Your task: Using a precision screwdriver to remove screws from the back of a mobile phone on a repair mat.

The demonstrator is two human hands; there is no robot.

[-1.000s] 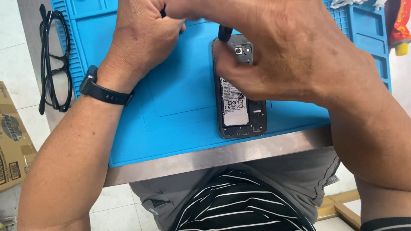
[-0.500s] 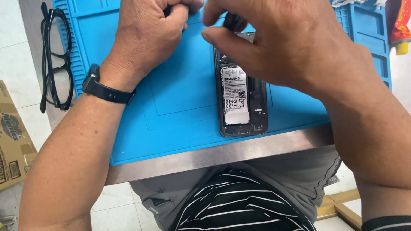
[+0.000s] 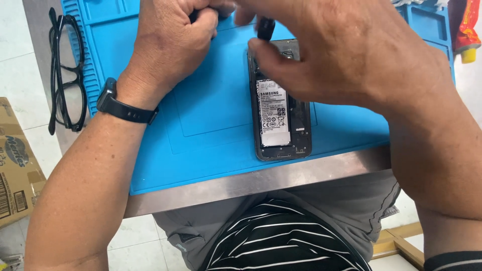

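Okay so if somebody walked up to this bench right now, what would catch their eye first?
Most likely the opened phone, back cover off and battery showing, lying lengthwise on the bright blue work mat near the table's front edge. The right hand hovers over its top end pinching a small dark tool, while the left hand, a dark watch on its wrist, is fisted on the mat beside it. A pair of black glasses lies off the mat's left edge.

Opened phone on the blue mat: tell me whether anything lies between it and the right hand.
Nothing visible does. The right hand hovers over the top end of the opened phone, pinching a small dark piece; the blue mat around it is bare.
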